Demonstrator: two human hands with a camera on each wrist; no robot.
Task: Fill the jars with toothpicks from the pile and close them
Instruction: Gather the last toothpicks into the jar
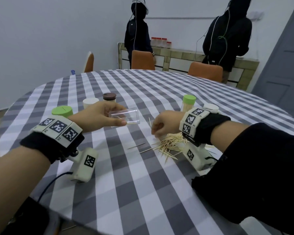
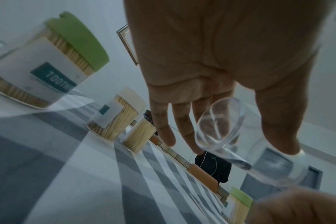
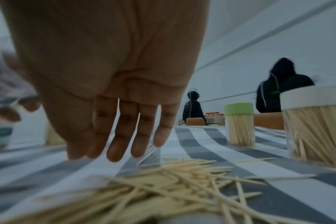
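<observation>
My left hand (image 1: 101, 116) holds the clear lidless plastic jar (image 1: 126, 116) tilted above the checked table (image 1: 143, 175), fingers clamped round it. My right hand (image 1: 165, 123), fingers loosely extended, hovers over the loose toothpick pile (image 1: 170, 145). Five filled, lidded jars stand around: two green-lidded, two white-lidded, one brown-lidded.

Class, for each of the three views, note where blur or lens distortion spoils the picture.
Head view: the table edge bows from the wide lens; hands fairly sharp. Left wrist view: the clear jar and left hand are smeared. Right wrist view: the near toothpicks and right hand are soft.
</observation>
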